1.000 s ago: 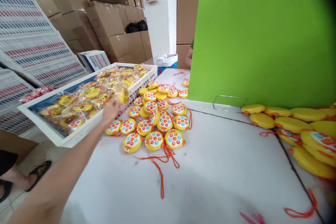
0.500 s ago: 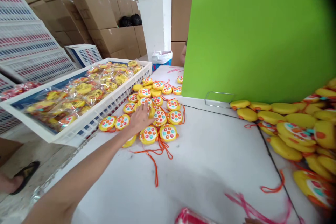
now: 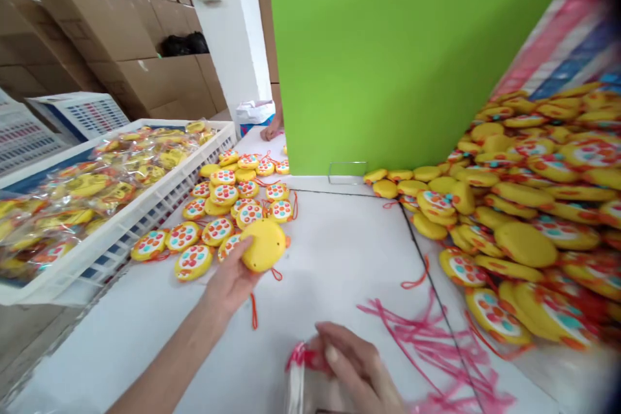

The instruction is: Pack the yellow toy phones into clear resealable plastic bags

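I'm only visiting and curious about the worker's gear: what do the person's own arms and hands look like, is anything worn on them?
Both are bare. The left hand and its long forearm show no glove, sleeve, watch or ring. The right hand is gloveless too, with short plain nails; its wrist is cut off by the picture's edge.

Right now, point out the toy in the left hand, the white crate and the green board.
toy (image 3: 264, 244), head view, its plain yellow back.
white crate (image 3: 145, 207), head view, its slotted near wall.
green board (image 3: 388, 52), head view, its flat face.

White table (image 3: 339, 252) bears yellow toys (image 3: 223, 197) and pink strings (image 3: 412, 330).
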A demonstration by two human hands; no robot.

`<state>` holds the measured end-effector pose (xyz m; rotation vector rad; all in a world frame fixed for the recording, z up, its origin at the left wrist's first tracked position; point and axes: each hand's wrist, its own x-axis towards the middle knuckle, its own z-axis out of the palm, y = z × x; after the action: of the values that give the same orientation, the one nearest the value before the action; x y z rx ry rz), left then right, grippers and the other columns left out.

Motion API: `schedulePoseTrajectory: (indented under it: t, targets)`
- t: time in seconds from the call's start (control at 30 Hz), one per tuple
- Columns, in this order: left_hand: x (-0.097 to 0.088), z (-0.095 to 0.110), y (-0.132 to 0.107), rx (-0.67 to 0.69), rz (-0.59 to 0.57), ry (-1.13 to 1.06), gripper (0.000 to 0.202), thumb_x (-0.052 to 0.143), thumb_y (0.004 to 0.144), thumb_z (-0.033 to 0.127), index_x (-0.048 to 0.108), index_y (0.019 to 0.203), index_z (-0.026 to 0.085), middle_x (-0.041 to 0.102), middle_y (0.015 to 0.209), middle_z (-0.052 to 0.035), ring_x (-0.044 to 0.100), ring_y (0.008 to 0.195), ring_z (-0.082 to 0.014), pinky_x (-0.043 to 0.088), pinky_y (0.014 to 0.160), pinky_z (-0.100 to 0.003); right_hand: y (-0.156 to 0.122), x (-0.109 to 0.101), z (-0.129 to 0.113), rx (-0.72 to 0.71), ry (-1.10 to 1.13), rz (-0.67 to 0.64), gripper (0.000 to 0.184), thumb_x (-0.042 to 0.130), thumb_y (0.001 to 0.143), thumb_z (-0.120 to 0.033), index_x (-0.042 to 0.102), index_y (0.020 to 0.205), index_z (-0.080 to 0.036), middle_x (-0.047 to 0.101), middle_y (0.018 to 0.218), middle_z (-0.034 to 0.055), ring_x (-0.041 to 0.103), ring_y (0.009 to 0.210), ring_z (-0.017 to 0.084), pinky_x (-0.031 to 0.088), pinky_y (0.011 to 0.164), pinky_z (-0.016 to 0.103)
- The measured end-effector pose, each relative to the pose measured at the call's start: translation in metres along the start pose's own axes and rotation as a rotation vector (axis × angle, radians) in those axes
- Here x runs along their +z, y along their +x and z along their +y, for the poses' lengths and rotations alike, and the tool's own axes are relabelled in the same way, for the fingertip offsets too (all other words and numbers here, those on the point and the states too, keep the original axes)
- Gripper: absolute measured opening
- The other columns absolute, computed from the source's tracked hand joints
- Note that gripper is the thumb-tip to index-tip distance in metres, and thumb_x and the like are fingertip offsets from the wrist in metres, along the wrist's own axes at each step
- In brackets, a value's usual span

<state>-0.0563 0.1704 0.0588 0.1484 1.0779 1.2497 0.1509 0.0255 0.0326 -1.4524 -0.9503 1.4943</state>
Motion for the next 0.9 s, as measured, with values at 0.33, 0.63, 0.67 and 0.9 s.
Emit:
schedulePoseTrajectory:
  t: [0.33, 0.63, 0.67, 0.9]
  targets:
    - [-0.03, -0.143, -0.097, -0.048, -0.315, 0.492, 0.029, 0.053, 0.085, 0.039, 0.065, 0.103, 0.019, 0.066, 0.105, -0.0089, 0.06, 0.099, -0.0234, 0.048, 0.085, -0.033, -0.004, -0.012, 0.007, -0.237, -0.092, 0.081, 0.033, 0.056, 0.085, -0.031, 0.048, 0.115, -0.019, 0.062, 0.101, 0.0054, 0.06, 0.085, 0.018, 0.051, 0.071, 0.027]
    - [-0.077, -0.199, -0.112, 0.931, -0.55, 1.6, 0.031, 0.051, 0.085, 0.021, 0.057, 0.115, 0.015, 0.058, 0.118, -0.0138, 0.051, 0.11, -0.028, 0.047, 0.091, -0.047, 0.0, -0.048, 0.029, -0.112, -0.22, 0.057, 0.029, 0.052, 0.085, -0.042, 0.051, 0.099, -0.016, 0.059, 0.084, 0.0026, 0.056, 0.077, 0.017, 0.051, 0.065, 0.028]
    - [-0.077, -0.202, -0.111, 0.959, -0.541, 1.649, 0.032, 0.05, 0.085, 0.02, 0.055, 0.117, 0.015, 0.057, 0.117, -0.0138, 0.052, 0.107, -0.0275, 0.048, 0.089, -0.046, 0.006, -0.058, 0.031, -0.082, -0.206, 0.091, 0.031, 0.054, 0.083, -0.045, 0.051, 0.096, -0.016, 0.059, 0.083, 0.0028, 0.056, 0.078, 0.018, 0.052, 0.065, 0.029]
    - [-0.075, -0.199, -0.111, 0.909, -0.574, 1.686, 0.025, 0.044, 0.088, 0.015, 0.056, 0.11, 0.017, 0.06, 0.097, -0.0092, 0.055, 0.089, -0.022, 0.05, 0.077, -0.038, 0.004, -0.119, 0.014, -0.017, -0.138, 0.327, 0.041, 0.06, 0.078, -0.051, 0.051, 0.102, -0.019, 0.056, 0.101, 0.0057, 0.056, 0.09, 0.022, 0.057, 0.068, 0.033]
